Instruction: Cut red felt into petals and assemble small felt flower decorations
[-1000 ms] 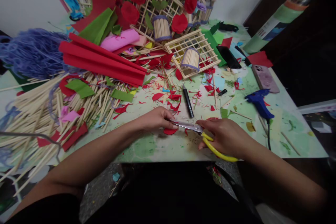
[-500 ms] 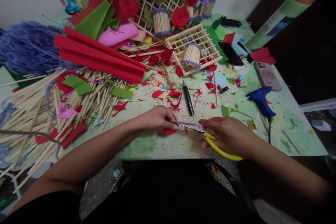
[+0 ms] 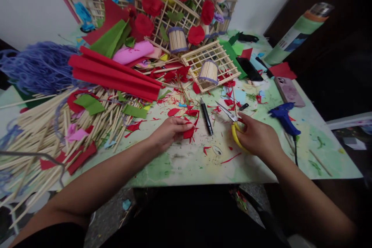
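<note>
Between the fingertips of my left hand (image 3: 171, 133) is a small piece of red crepe paper (image 3: 189, 131), held low over the table. My right hand (image 3: 257, 133) grips yellow-handled scissors (image 3: 227, 111), their blades pointing up and left, apart from the paper. A black marker (image 3: 206, 116) lies on the table between my two hands. Red paper scraps (image 3: 173, 112) are scattered just beyond my left hand.
Folded red crepe paper (image 3: 116, 76) and many thin wooden sticks (image 3: 95, 114) cover the left side. A stick lattice (image 3: 216, 66) stands behind. To the right are a blue glue gun (image 3: 283, 117), a phone (image 3: 289, 91) and a green bottle (image 3: 296, 37).
The scissors have moved away from the red paper, to the right and farther from me. My left hand still holds the paper, slightly nearer the far side.
</note>
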### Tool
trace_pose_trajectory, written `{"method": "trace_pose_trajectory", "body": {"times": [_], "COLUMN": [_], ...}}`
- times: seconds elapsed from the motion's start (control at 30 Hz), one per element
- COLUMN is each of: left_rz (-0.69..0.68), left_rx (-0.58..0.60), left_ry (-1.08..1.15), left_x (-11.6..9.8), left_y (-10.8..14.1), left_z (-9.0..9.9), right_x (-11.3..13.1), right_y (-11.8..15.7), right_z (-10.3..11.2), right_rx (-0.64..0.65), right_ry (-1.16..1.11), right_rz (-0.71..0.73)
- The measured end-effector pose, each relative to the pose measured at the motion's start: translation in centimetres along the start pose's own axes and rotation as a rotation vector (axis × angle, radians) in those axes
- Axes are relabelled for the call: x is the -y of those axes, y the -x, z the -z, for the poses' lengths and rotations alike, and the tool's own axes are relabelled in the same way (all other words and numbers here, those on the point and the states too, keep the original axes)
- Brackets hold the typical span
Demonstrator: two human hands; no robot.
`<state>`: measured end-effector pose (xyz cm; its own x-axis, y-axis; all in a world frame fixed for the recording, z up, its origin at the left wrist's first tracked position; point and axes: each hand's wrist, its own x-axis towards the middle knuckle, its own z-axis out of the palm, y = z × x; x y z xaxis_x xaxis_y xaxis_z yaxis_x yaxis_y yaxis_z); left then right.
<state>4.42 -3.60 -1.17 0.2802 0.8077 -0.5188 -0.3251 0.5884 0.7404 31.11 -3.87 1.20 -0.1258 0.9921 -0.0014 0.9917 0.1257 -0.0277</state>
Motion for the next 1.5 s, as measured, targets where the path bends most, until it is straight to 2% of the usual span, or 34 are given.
{"method": "trace_pose_trajectory", "body": {"times": [0.1, 0.2, 0.33, 0.4, 0.5, 0.63, 0.8, 0.9, 1.03, 1.13, 1.23, 1.37, 1.5], "left_rz": [-0.048, -0.091, -0.122, -0.139, -0.157, -0.163, -0.151, -0.118, -0.103, -0.170, -0.216, -0.236, -0.225], "left_rx": [-0.076, -0.122, -0.136, -0.119, -0.062, -0.044, 0.019, 0.028, 0.037, 0.051, 0.008, -0.058, -0.070], "left_ry": [0.174, 0.238, 0.267, 0.258, 0.234, 0.250, 0.241, 0.268, 0.270, 0.130, 0.029, 0.098, 0.161], "left_x": [-0.2, -0.2, 0.1, 0.3, 0.4, 0.3, 0.3, 0.2, 0.0, -0.1, 0.1, 0.1, 0.1], "left_y": [-0.1, -0.1, -0.1, 0.0, 0.0, 0.1, 0.1, 0.1, 0.1, 0.1, 0.1, -0.2, -0.5], "left_z": [-0.2, -0.3, -0.4, -0.5, -0.6, -0.5, -0.3, -0.3, -0.1, 0.0, 0.0, 0.1, 0.1], "right_x": [-0.7, -0.5, 2.3, 4.9, 8.7, 11.6, 11.6, 11.3, 11.3, 11.3, 11.2, 10.9, 10.8], "right_y": [-0.9, -1.2, -0.7, -0.5, -0.8, -2.3, -3.0, -2.8, -2.6, -2.6, -2.7, -2.8, -2.8], "right_z": [-0.7, -0.2, 1.9, 2.5, 1.9, -0.7, -2.4, -2.6, -2.5, -2.3, -2.1, -2.2, -2.5], "right_rx": [0.007, -0.022, -0.091, -0.108, 0.019, 0.156, 0.282, 0.356, 0.413, 0.445, 0.463, 0.394, 0.331], "right_ry": [0.001, 0.024, 0.047, -0.138, -0.545, -0.833, -1.269, -1.408, -1.454, -1.448, -1.397, -1.346, -1.480], "right_rz": [0.020, 0.043, 0.016, 0.117, 0.323, 0.278, 0.263, 0.198, 0.146, 0.147, 0.173, 0.149, 0.086]}}
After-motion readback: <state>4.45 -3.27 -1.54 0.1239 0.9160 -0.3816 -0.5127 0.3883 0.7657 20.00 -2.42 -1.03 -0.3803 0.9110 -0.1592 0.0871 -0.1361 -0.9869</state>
